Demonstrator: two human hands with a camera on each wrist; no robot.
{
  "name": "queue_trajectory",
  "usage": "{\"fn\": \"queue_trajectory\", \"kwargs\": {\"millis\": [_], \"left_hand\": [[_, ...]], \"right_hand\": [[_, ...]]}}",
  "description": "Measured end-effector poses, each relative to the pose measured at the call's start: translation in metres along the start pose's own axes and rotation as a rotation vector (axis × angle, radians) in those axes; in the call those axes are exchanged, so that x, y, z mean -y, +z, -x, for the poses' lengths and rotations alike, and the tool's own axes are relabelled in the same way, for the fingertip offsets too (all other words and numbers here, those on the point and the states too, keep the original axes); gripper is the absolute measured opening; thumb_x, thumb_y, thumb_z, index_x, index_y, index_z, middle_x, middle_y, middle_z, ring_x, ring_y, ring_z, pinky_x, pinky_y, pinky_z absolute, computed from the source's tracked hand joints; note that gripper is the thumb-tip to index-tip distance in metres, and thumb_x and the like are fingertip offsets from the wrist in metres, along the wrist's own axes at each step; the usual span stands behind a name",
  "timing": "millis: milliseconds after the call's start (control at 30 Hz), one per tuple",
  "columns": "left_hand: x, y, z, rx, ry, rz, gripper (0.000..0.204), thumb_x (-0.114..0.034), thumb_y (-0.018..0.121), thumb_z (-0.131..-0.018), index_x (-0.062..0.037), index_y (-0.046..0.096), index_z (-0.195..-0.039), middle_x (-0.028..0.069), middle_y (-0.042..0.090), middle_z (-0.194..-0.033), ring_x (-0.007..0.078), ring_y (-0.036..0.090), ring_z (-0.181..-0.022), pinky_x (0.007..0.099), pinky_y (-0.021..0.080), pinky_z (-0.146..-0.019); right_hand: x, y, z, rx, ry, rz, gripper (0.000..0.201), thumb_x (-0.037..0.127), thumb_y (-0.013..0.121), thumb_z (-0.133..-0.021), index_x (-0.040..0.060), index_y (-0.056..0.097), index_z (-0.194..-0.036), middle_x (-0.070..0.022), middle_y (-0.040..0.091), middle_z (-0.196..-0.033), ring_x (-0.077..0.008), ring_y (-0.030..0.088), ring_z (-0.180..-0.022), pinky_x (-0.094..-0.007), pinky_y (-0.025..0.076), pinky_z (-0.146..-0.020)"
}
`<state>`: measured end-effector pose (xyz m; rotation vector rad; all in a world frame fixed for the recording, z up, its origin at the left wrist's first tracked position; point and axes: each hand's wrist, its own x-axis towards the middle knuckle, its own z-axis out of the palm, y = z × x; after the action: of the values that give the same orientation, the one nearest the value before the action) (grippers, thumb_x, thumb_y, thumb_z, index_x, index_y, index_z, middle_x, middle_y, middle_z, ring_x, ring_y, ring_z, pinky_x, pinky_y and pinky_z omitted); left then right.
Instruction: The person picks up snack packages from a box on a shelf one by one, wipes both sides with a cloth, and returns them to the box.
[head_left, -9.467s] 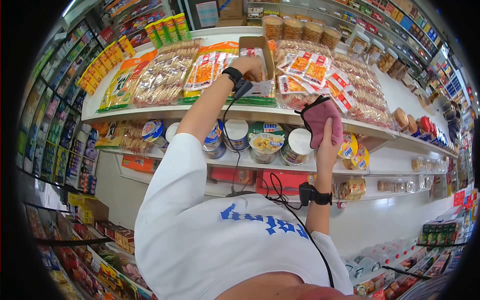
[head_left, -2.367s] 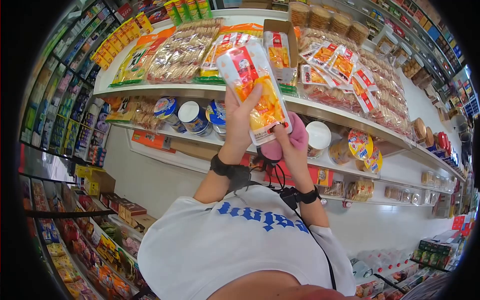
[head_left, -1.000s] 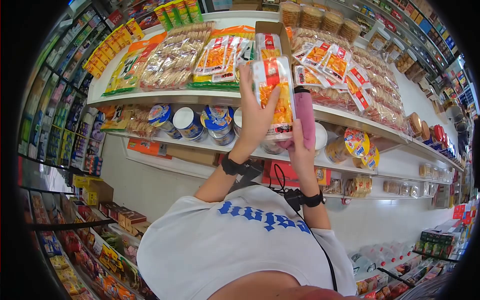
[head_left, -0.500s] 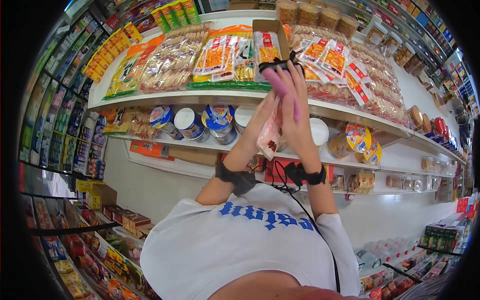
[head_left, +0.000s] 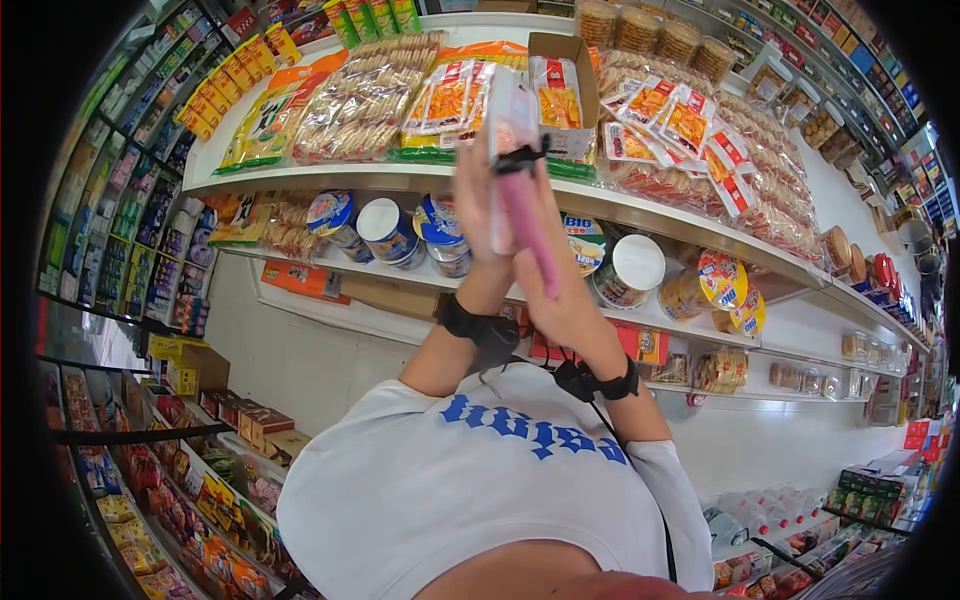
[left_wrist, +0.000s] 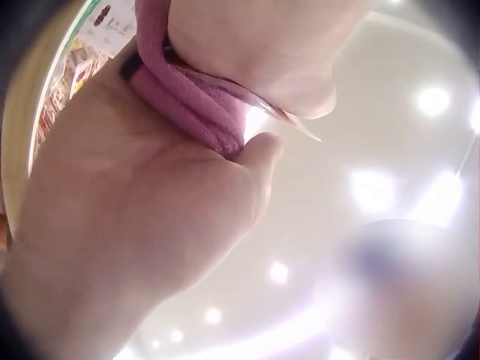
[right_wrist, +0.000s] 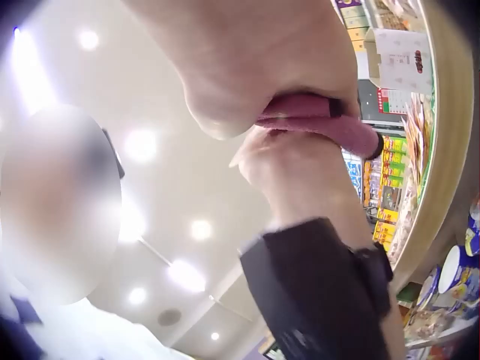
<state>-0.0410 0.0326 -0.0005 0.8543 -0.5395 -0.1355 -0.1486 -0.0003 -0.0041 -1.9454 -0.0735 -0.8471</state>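
In the head view my left hand holds a flat snack packet, turned nearly edge-on and blurred by motion. My right hand grips a folded pink cloth with black trim against the packet's other side. The two hands face each other in front of the upper shelf. From the left wrist, the cloth shows folded between both hands, with the packet's thin edge poking out. The right wrist view shows the cloth squeezed between the palms; most fingers are hidden there.
Behind the hands, an open cardboard box holds similar packets on the white shelf. More packets lie loose on bagged biscuits to the right. Instant noodle tubs line the shelf below. A cable runs down the shirt.
The left hand has come out of the box with a packet. The right hand has brought the cloth onto it. Over the last second the packet has turned edge-on and both hands have shifted left.
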Motion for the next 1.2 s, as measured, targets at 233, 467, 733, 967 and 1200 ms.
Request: {"fn": "queue_trajectory", "kwargs": {"millis": [233,467,733,967,1200], "left_hand": [[-0.003,0.01,0.018,0.657,0.332,-0.575,0.048,-0.006,0.06,-0.094,0.0012,0.048,-0.14,0.0204,0.042,-0.15,0.0326,0.041,-0.141,0.0409,0.03,-0.116],[0.014,-0.009,0.022,0.544,-0.149,-0.465,0.087,-0.017,0.077,-0.087,-0.0022,0.024,-0.155,0.0165,0.044,-0.149,0.0237,0.043,-0.137,0.0377,0.035,-0.113],[0.001,-0.01,0.032,0.435,-0.661,0.203,0.05,-0.014,0.048,-0.106,-0.0088,0.032,-0.153,0.0118,0.052,-0.142,0.022,0.059,-0.123,0.0373,0.052,-0.1],[0.028,-0.009,0.032,0.136,-0.85,0.39,0.047,-0.034,0.039,-0.108,-0.0069,0.042,-0.146,0.0119,0.052,-0.144,0.0233,0.055,-0.129,0.0413,0.043,-0.109],[0.023,-0.009,-0.007,0.046,-0.561,0.379,0.053,-0.041,0.034,-0.108,-0.001,0.042,-0.142,0.0193,0.057,-0.134,0.0313,0.058,-0.123,0.0452,0.045,-0.106]], "right_hand": [[-0.02,-0.033,0.006,-0.416,0.388,-0.914,0.048,0.028,0.05,-0.105,0.0046,0.039,-0.146,-0.0084,0.054,-0.137,-0.0187,0.055,-0.124,-0.0354,0.045,-0.104],[-0.027,-0.035,0.01,-0.559,0.368,-0.691,0.035,0.018,0.057,-0.102,0.0061,0.05,-0.135,-0.0077,0.062,-0.125,-0.0172,0.062,-0.114,-0.0348,0.05,-0.098],[-0.032,-0.083,0.008,-0.962,0.263,-0.615,0.045,0.02,0.056,-0.102,0.0044,0.047,-0.143,-0.0095,0.062,-0.131,-0.0183,0.063,-0.115,-0.0367,0.051,-0.097],[-0.035,-0.056,0.008,-0.031,-0.083,0.584,0.046,0.016,0.062,-0.094,0.0017,0.054,-0.137,-0.0235,0.046,-0.146,-0.0398,0.044,-0.136,-0.0434,0.035,-0.114],[-0.045,-0.065,0.034,-0.098,0.518,-0.416,0.046,0.029,0.053,-0.104,0.0002,0.052,-0.139,-0.0154,0.05,-0.146,-0.023,0.05,-0.132,-0.0321,0.041,-0.107]]}}
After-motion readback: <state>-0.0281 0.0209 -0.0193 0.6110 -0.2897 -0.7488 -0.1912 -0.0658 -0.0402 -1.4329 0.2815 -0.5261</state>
